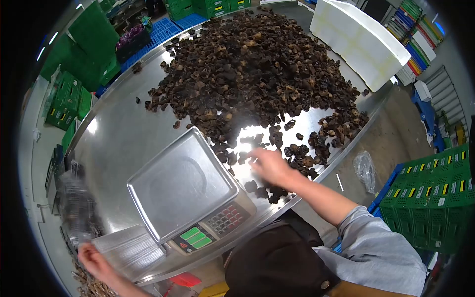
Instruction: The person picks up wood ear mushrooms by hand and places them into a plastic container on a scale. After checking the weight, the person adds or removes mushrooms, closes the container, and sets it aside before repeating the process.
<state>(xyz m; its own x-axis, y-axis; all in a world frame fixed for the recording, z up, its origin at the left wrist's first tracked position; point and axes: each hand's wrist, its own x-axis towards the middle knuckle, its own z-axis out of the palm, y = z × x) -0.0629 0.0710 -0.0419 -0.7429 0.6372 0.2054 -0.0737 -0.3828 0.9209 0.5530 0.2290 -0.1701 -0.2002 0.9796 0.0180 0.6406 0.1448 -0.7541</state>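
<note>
Over the metal table's near side, my right hand (269, 166) reaches down among loose dark brown, curled pieces that look like wood ear mushrooms (297, 153). Its fingers are spread a little, pointing left, close to the scale's edge. A digital scale (185, 180) with a bare steel pan stands between my hands, its green display and keypad facing me. At lower left, my left hand (95, 262) is smeared by motion, fingers bent. Beside it lie clear plastic trays (131, 250). Just above its fingertips is a blurred clear pack with dark contents (78, 205).
A large heap of the dark pieces (247, 69) covers the far half of the steel table (116, 143). A white foam box (356, 42) stands at its back right. Green crates (430, 198) are stacked at right, others (64, 101) at left. A clear plastic bag (365, 171) lies on the floor.
</note>
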